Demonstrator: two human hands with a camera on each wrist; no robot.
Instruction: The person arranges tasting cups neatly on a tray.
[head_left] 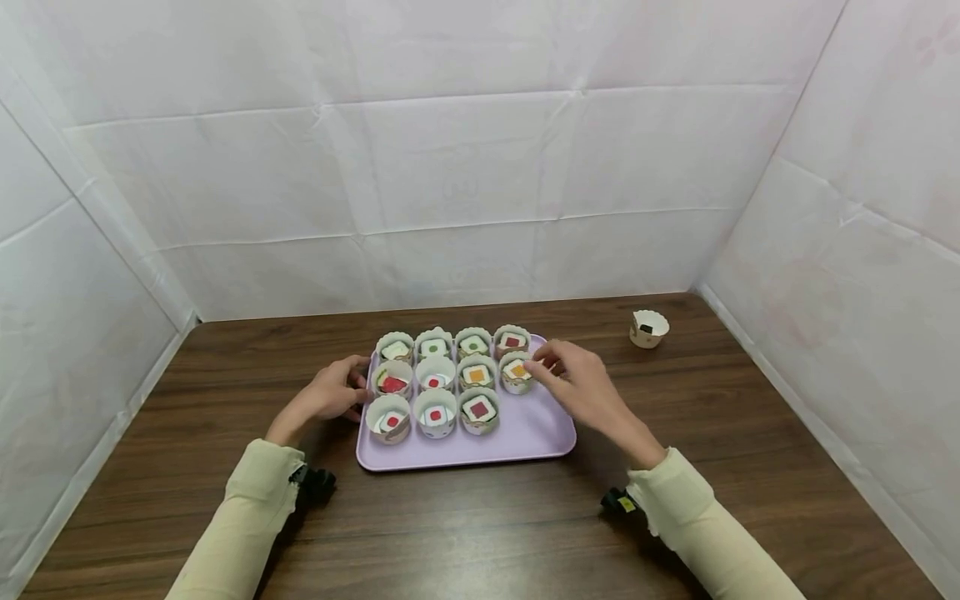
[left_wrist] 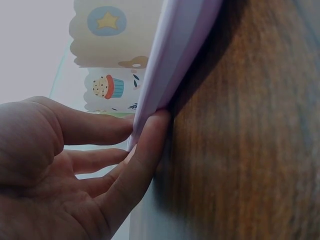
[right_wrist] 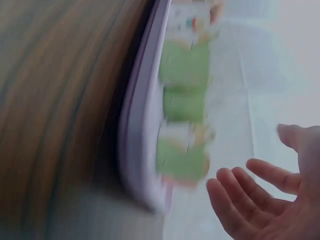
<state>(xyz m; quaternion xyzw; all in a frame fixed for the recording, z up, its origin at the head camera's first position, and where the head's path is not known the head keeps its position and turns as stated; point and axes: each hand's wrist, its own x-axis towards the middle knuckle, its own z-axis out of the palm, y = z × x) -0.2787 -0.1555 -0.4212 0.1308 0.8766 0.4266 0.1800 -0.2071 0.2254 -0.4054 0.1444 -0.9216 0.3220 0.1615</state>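
My left hand [head_left: 328,392] pinches the left rim of a lilac tray [head_left: 517,440], thumb above and fingers below in the left wrist view. Rows of scalloped paper cupcake cups stand on the tray, each with small coloured pieces inside: red, orange, green or dark red. My right hand [head_left: 583,390] is over the tray's right edge, fingers loosely bent. Closest to its fingertips is a cup with an orange-and-white piece [head_left: 516,383]. In the blurred right wrist view, the right hand [right_wrist: 270,205] holds nothing, and a gap separates it from the green cups [right_wrist: 182,157].
A single paper cup [head_left: 648,331] with a dark piece inside stands at the back right of the brown wooden table [head_left: 480,525]. White sheeting [head_left: 450,167] hangs behind and along both sides. Dark wrist devices are strapped at both cuffs.
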